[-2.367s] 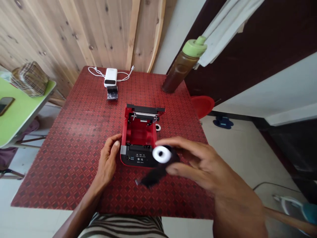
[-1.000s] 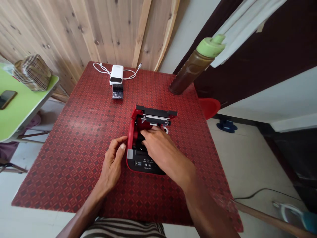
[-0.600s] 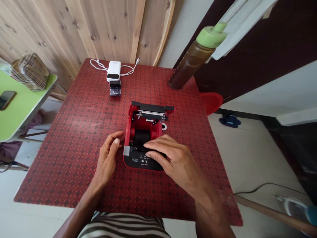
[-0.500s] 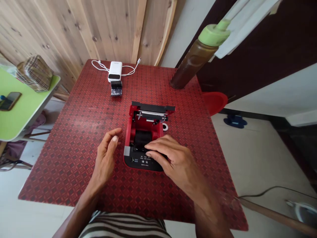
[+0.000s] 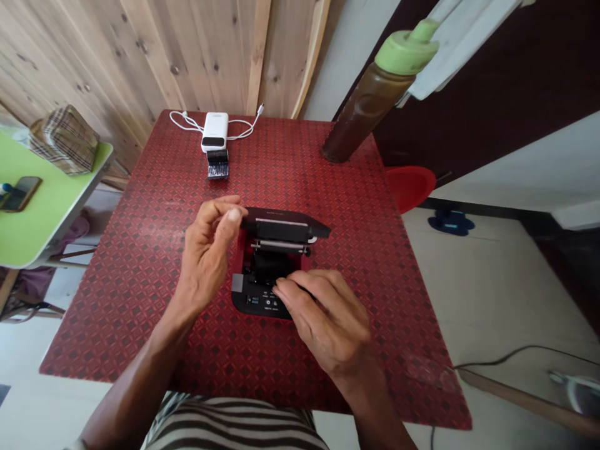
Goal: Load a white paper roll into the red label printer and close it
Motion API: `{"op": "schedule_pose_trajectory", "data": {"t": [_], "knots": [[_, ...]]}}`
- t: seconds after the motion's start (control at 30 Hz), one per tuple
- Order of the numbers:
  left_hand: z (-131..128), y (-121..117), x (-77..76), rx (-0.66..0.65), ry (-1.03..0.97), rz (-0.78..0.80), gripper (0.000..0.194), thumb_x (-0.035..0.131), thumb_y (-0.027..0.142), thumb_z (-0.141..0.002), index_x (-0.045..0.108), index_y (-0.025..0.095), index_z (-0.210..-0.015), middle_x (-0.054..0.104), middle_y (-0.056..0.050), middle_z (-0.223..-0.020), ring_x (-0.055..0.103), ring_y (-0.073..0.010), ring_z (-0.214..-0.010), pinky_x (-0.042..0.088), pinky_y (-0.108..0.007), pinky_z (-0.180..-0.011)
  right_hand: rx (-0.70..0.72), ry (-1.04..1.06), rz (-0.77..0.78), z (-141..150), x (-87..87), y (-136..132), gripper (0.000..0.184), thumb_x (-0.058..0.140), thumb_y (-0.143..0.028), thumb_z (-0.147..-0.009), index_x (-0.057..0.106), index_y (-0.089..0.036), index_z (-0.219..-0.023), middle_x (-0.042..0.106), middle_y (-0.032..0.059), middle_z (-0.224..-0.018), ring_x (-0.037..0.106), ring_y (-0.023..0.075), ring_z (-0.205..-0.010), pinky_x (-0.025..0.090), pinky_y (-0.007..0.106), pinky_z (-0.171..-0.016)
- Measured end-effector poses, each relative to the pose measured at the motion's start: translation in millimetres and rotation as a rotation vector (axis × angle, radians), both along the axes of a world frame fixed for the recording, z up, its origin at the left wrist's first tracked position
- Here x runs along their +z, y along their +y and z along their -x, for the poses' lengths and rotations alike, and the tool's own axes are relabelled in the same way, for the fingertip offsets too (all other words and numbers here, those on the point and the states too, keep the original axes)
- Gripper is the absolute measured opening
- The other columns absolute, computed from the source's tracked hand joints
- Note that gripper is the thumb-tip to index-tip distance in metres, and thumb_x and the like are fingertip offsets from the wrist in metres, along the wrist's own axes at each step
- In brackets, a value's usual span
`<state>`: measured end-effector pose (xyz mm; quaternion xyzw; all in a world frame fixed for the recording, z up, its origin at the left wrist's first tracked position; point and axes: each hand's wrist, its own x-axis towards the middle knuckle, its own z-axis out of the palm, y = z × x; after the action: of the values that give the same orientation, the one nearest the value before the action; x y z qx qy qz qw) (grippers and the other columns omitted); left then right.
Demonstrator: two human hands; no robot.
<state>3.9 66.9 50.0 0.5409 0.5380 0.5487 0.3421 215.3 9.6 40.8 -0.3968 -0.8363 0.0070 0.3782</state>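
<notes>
A small red and black label printer (image 5: 260,304) sits on the table with its black lid (image 5: 285,216) tilted partly down over the bay. Inside the bay lies a black label roll (image 5: 269,265). My left hand (image 5: 206,253) is closed on the lid's left corner, thumb and fingertips at its edge. At the printer's front right, my right hand (image 5: 330,315) has its thumb and fingers pinched at the roll's front end, just above the button panel. The fingers partly hide what they pinch.
Toward the back of the red patterned table (image 5: 154,300) are a white power bank (image 5: 215,130) with a white cable (image 5: 241,132) and a black strip roll (image 5: 217,165). A tall brown bottle (image 5: 360,106) with a green cap stands at the back right. A green table (image 5: 56,206) is at left.
My left hand has moved up and forward from beside the printer to the lid's corner. The lid, upright before, has swung down partway. My right hand stays at the printer's front.
</notes>
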Motion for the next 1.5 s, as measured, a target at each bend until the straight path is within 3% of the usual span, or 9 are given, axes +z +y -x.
{"op": "schedule_pose_trajectory", "data": {"t": [0.1,0.17,0.27,0.37,0.73,1.07,1.17,1.3,1.5], "knots": [[1.0,-16.4,-8.2,-0.020,-0.033,0.074,0.020,0.078,0.043,-0.102,0.074,0.023,-0.098,0.075,-0.010,-0.139,0.064,-0.0334,-0.147,0.050,-0.048,-0.121,0.012,0.002,-0.005,-1.2,-2.9,-5.8,0.030,0.073,-0.002,-0.105,0.074,-0.025,-0.124,0.085,0.0075,-0.105,0.079,0.0231,-0.096,0.067,0.037,-0.084],[0.5,-26.2,-16.5,-0.039,-0.107,0.131,0.021,0.080,0.040,-0.100,0.074,0.024,-0.111,0.071,-0.011,-0.148,0.064,-0.0336,-0.146,0.051,-0.049,-0.121,0.007,-0.004,-0.021,-1.9,-6.3,-7.0,0.029,0.072,-0.002,-0.106,0.074,-0.024,-0.124,0.085,0.0070,-0.105,0.079,0.0224,-0.096,0.067,0.037,-0.085],[-0.2,-36.5,-29.4,-0.061,-0.216,0.224,0.050,0.083,0.042,-0.096,0.066,0.027,-0.141,0.068,-0.012,-0.155,0.065,-0.0336,-0.145,0.052,-0.054,-0.123,0.012,0.003,-0.071,-2.3,-12.0,-6.0,0.024,0.073,-0.002,-0.105,0.075,-0.019,-0.122,0.085,0.0081,-0.102,0.077,0.0222,-0.093,0.066,0.037,-0.083],[0.3,-41.1,-38.0,-0.077,-0.267,0.285,0.064,0.084,0.041,-0.094,0.059,0.028,-0.152,0.062,-0.013,-0.166,0.060,-0.0344,-0.155,0.047,-0.056,-0.131,0.023,0.000,-0.091,-1.3,-14.2,-4.1,0.024,0.076,0.001,-0.102,0.075,-0.014,-0.120,0.085,0.0104,-0.101,0.076,0.0229,-0.093,0.065,0.037,-0.083],[-3.5,-44.4,-38.6,-0.172,-0.449,0.362,0.062,0.081,0.040,-0.098,0.062,0.026,-0.155,0.064,-0.012,-0.168,0.058,-0.0353,-0.159,0.046,-0.056,-0.134,-0.139,0.003,0.033,2.0,-8.5,-7.0,0.033,0.072,-0.022,-0.113,0.065,-0.015,-0.144,0.090,0.0106,-0.117,0.081,0.0273,-0.112,0.053,0.044,-0.101],[-3.4,-53.9,-44.1,-0.102,-0.450,0.372,0.059,0.085,0.045,-0.099,0.068,0.029,-0.152,0.070,-0.009,-0.162,0.067,-0.0344,-0.149,0.052,-0.053,-0.127,-0.122,0.156,0.111,-5.5,-18.6,-15.9,0.044,0.072,-0.024,-0.110,0.064,-0.019,-0.153,0.086,0.0114,-0.129,0.076,0.0291,-0.127,0.060,0.046,-0.109],[1.2,-66.8,-46.8,-0.109,-0.450,0.382,0.054,0.080,0.047,-0.104,0.070,0.030,-0.154,0.070,-0.008,-0.162,0.062,-0.0341,-0.155,0.049,-0.051,-0.129,-0.196,0.268,0.131,-13.8,-30.4,-29.0,0.048,0.072,-0.026,-0.109,0.063,-0.022,-0.157,0.082,0.0128,-0.136,0.075,0.0300,-0.129,0.064,0.048,-0.108],[5.2,-77.2,-47.1,-0.132,-0.460,0.400,0.053,0.081,0.041,-0.103,0.070,0.037,-0.155,0.072,-0.004,-0.161,0.068,-0.0316,-0.145,0.057,-0.043,-0.114,-0.321,0.344,0.287,-13.8,-60.7,-51.8,0.060,0.064,-0.047,-0.114,0.052,-0.025,-0.168,0.075,0.0169,-0.146,0.076,0.0335,-0.129,0.068,0.053,-0.103],[1.5,-74.5,-45.2,-0.086,-0.432,0.385,0.047,0.079,0.036,-0.102,0.075,0.036,-0.149,0.073,-0.004,-0.156,0.070,-0.0304,-0.137,0.054,-0.045,-0.114,-0.309,0.345,0.423,9.4,-94.1,-63.8,0.063,0.056,-0.056,-0.117,0.045,-0.024,-0.170,0.069,0.0205,-0.151,0.074,0.0368,-0.134,0.067,0.059,-0.105]]}}
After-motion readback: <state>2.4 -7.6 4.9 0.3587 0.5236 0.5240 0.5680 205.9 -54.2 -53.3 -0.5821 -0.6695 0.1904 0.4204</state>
